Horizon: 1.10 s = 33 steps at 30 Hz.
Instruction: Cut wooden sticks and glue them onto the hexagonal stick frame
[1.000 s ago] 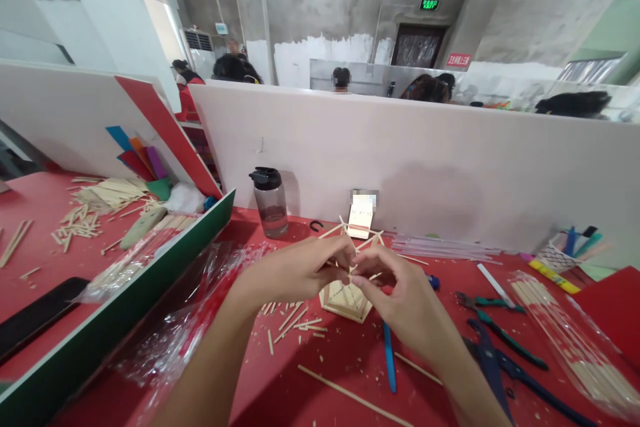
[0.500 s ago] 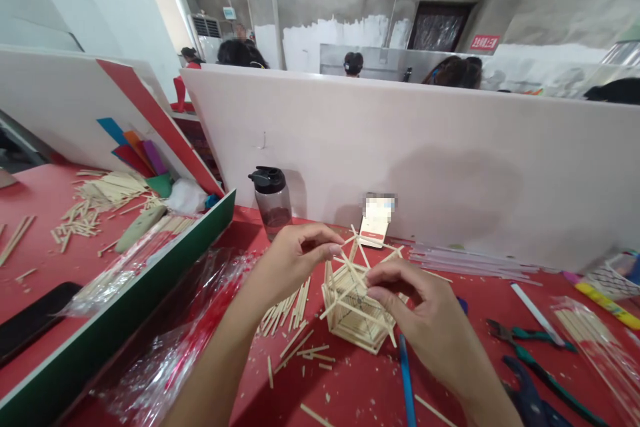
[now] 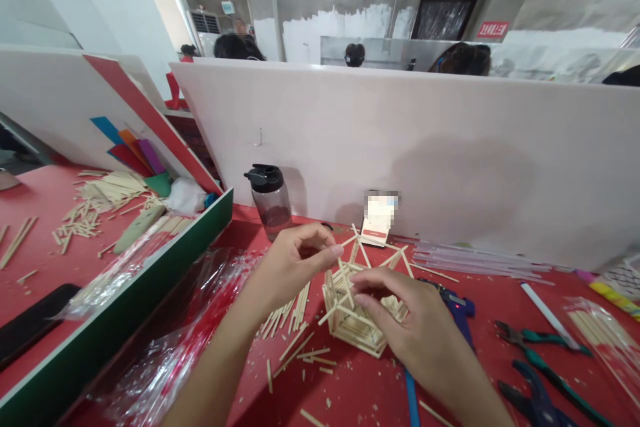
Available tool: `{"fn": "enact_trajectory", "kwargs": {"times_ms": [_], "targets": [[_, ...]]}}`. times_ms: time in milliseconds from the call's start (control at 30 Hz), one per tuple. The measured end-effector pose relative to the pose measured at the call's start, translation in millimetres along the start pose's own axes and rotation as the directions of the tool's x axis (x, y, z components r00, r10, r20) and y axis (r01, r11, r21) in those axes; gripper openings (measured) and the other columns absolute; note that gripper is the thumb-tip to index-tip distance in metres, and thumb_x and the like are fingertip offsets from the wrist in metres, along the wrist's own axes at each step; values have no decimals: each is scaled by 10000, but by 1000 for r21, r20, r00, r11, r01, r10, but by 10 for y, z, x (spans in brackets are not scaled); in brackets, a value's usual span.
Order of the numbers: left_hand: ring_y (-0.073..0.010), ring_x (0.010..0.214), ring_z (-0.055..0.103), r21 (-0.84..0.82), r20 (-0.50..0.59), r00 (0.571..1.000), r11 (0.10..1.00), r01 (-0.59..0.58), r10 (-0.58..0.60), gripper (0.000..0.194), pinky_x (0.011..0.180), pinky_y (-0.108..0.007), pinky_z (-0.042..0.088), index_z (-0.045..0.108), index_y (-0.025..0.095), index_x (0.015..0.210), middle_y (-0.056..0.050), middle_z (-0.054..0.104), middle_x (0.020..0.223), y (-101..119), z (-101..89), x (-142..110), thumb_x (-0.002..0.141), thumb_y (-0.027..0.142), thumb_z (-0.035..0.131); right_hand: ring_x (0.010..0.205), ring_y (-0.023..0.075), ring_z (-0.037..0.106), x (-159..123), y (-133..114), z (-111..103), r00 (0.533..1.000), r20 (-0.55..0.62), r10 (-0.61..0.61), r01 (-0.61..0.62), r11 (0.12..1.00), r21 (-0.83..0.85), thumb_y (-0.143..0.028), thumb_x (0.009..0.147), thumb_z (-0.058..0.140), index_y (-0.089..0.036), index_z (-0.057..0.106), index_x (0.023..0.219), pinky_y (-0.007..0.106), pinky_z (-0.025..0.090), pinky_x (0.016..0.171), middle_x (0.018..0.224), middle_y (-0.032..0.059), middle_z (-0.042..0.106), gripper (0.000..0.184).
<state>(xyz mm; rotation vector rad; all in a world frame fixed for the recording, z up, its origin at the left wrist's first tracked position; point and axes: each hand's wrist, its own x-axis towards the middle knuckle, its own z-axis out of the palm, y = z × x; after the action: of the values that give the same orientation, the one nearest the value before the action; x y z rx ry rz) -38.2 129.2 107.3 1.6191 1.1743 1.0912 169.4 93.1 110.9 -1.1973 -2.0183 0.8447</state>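
Observation:
A small frame of thin wooden sticks stands on the red table, with layered polygonal sides and sticks slanting up to points around its top. My left hand is above its left side, thumb and forefinger pinched on the upper end of a thin wooden stick. From the right, my right hand reaches over the frame, thumb and forefinger closed in at the same stick's lower part. Its fingers cover some of the frame's right side. Loose cut sticks lie left of the frame.
Behind stand a water bottle, a lit phone and a white partition. To the right lie a blue glue gun, green-handled pliers and a white pen. Plastic wrapping and a green-sided board lie left.
My right hand has shifted left, closer to my left fingertips, and the stick now points more steeply down. The glue gun has come into sight behind my right hand.

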Motion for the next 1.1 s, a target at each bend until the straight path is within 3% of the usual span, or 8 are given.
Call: {"fn": "enact_trajectory", "kwargs": {"times_ms": [133, 300, 533, 633, 767, 1100], "targets": [[-104, 621, 538, 9, 20, 1000, 1000, 17, -17, 190, 581, -223, 440, 618, 170, 748, 21, 604, 668, 10, 42, 3, 867, 315, 642, 872, 191, 696, 26, -47, 43, 998, -12, 56, -56, 998, 8, -256, 907, 640, -283, 704, 1041, 302, 523, 763, 990, 9, 757, 151], [-107, 627, 539, 7, 47, 999, 1000, 27, -27, 176, 580, -220, 427, 634, 165, 759, 19, 602, 675, 21, 71, -6, 873, 299, 630, 812, 157, 689, 238, -82, 61, 989, 64, 130, -135, 987, 83, -200, 884, 626, -240, 649, 931, 272, 509, 720, 890, -4, 740, 66], [-128, 641, 584, 115, -87, 992, 988, 103, -93, 146, 624, -253, 441, 521, 205, 806, 32, 634, 693, -112, -110, 6, 911, 287, 582, 618, 136, 624, 529, 31, 59, 956, 210, 206, -221, 974, 52, -235, 824, 656, -224, 528, 800, 244, 434, 557, 686, -36, 639, 131], [-139, 677, 604, 11, 36, 977, 977, 211, -211, 200, 623, -250, 442, 457, 219, 810, 47, 618, 699, -215, -191, -4, 859, 274, 643, 567, 132, 620, 559, 74, 97, 946, 233, 226, -242, 969, 42, -242, 816, 656, -226, 495, 781, 245, 424, 533, 642, -46, 622, 165], [-137, 664, 608, -153, 206, 937, 936, 316, -283, 284, 620, -245, 452, 421, 226, 810, 52, 623, 668, -284, -143, -4, 799, 249, 704, 581, 140, 646, 585, 115, 167, 941, 263, 214, -235, 971, 49, -224, 809, 670, -228, 494, 798, 239, 431, 516, 677, -37, 644, 176], [-109, 612, 600, -383, 286, 912, 838, 389, -293, 357, 606, -221, 448, 420, 221, 826, 58, 631, 637, -313, -44, 19, 758, 227, 770, 570, 143, 667, 632, 215, 213, 900, 367, 236, -312, 936, 163, -207, 810, 688, -227, 472, 790, 230, 486, 487, 674, -46, 607, 218]]}}
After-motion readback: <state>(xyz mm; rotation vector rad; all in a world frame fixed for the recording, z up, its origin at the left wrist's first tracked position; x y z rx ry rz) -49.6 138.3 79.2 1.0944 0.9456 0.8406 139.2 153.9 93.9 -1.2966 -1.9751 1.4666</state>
